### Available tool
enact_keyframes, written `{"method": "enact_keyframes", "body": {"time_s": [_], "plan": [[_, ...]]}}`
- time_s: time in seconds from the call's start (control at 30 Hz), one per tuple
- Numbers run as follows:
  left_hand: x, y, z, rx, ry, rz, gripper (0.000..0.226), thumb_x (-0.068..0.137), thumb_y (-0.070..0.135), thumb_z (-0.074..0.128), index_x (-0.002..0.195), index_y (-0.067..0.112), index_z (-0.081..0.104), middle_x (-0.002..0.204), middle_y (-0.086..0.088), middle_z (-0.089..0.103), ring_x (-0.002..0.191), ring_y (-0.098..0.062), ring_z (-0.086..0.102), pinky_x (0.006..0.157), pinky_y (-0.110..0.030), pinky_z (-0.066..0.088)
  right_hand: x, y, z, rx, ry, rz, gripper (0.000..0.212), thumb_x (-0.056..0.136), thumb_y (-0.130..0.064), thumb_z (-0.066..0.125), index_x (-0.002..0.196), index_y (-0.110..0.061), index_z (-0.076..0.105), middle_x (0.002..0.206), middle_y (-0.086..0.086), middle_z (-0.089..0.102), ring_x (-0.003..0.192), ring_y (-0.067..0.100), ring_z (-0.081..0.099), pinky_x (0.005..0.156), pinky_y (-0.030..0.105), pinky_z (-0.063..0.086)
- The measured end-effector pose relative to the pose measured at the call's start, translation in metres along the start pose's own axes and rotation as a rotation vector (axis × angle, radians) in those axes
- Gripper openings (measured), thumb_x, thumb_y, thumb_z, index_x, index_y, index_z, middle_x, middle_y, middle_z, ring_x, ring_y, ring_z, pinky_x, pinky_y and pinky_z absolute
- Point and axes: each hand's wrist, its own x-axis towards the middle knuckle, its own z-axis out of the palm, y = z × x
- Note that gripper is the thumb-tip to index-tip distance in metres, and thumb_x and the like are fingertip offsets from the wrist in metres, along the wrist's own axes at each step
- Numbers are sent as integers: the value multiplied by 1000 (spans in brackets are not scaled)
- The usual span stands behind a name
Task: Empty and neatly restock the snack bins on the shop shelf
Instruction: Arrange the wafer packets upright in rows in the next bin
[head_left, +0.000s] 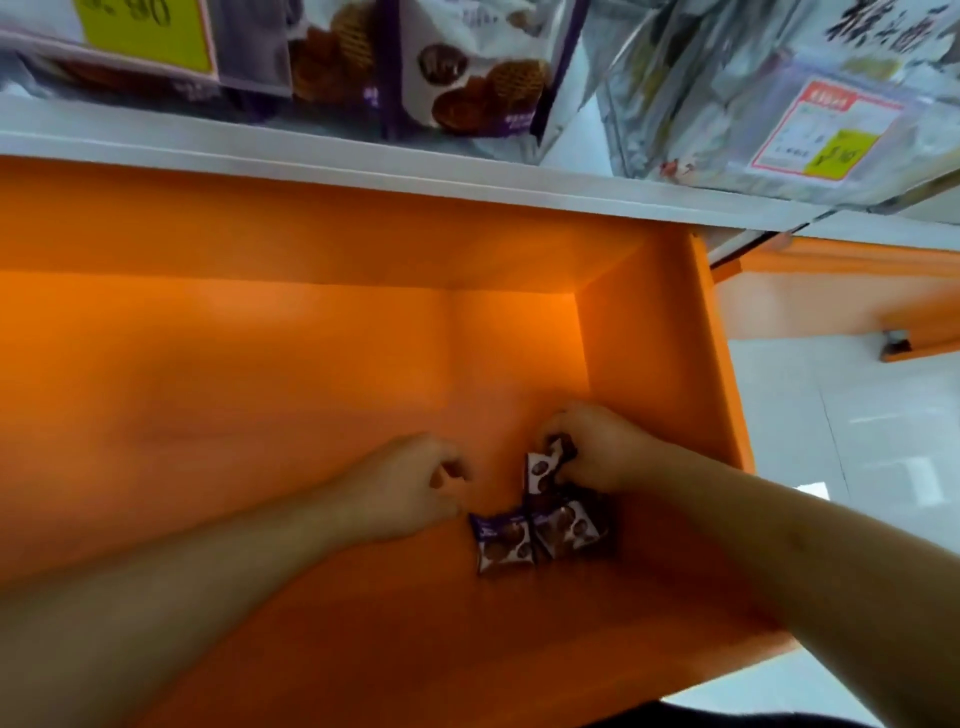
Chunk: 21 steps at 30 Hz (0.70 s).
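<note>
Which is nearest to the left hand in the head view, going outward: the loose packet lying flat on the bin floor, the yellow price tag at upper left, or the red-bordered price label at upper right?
From the left hand:
1. Loose packet, just to its right on the orange bin floor.
2. Yellow price tag, on the shelf above, upper left.
3. Red-bordered price label, upper right, farthest.
</note>
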Motion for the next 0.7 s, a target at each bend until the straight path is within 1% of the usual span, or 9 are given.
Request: {"method": "enact_keyframes", "body": {"time_s": [0.07, 0.17, 0.23, 0.3, 0.37, 0.43, 0.53, 0.57, 0.7], "plan": [[-5, 4, -12, -131, 83, -15, 42, 86, 50, 78, 122, 42, 60, 121, 18, 62, 103, 2, 62, 86, -33, 59, -7, -15, -13, 161, 51, -5, 39, 87, -21, 85, 120, -34, 69, 114, -17, 58, 102, 6, 60, 79, 23, 53], [-22, 25, -38, -391, 170, -37, 69, 73, 58, 86, 130, 38, 52, 122, 20, 62, 103, -2, 68, 84, -34, 60, -16, -50, -36, 385, 174, -130, 31, 79, -21, 90, 99, -37, 72, 97, -11, 72, 88, 9, 71, 80, 39, 62], [-38, 38, -61, -482, 256, -22, 59, 76, 47, 90, 123, 34, 57, 114, 12, 71, 93, -12, 75, 85, -47, 63, -28, -77, -51, 528, 231, -213, 33, 77, -24, 91, 100, -36, 71, 100, -10, 72, 88, 13, 73, 83, 45, 62], [-62, 47, -90, -540, 356, -22, 34, 88, 19, 83, 114, 29, 63, 107, 1, 74, 84, -24, 78, 83, -55, 62, -44, -101, -69, 666, 262, -259, 43, 77, -21, 93, 110, -36, 69, 109, -7, 70, 96, 16, 73, 85, 41, 63], [-95, 57, -122, -607, 405, -32, 29, 92, 4, 76, 113, 21, 66, 110, -10, 74, 84, -30, 79, 84, -54, 63, -68, -119, -87, 778, 279, -295, 55, 77, -17, 93, 123, -29, 66, 115, 0, 70, 108, 15, 69, 90, 37, 62], [-135, 70, -151, -646, 428, -26, 31, 91, -5, 73, 116, 12, 67, 111, -17, 75, 88, -31, 79, 81, -47, 65, -96, -133, -105, 876, 296, -346, 57, 78, -7, 91, 128, -22, 66, 119, 5, 71, 112, 17, 69, 91, 36, 62], [-194, 86, -181, -657, 466, 10, 33, 90, -6, 73, 119, 9, 67, 103, -16, 78, 90, -33, 78, 79, -44, 65, -143, -158, -125, 1005, 330, -444, 52, 81, 10, 82, 126, -10, 67, 113, 19, 73, 101, 17, 73, 76, 28, 61], [-212, 91, -187, -657, 480, 22, 33, 91, -4, 72, 120, 11, 67, 102, -14, 79, 91, -33, 78, 78, -42, 66, -158, -167, -129, 1042, 350, -476, 50, 81, 11, 81, 124, -10, 68, 111, 21, 74, 97, 18, 74, 75, 28, 61], [-272, 109, -199, -687, 592, 91, 34, 93, 0, 70, 122, 15, 65, 100, -14, 80, 89, -34, 78, 75, -44, 66, -205, -210, -140, 1150, 438, -629, 48, 82, 12, 77, 123, -12, 72, 112, 17, 77, 108, 35, 73, 92, 41, 61]]}}
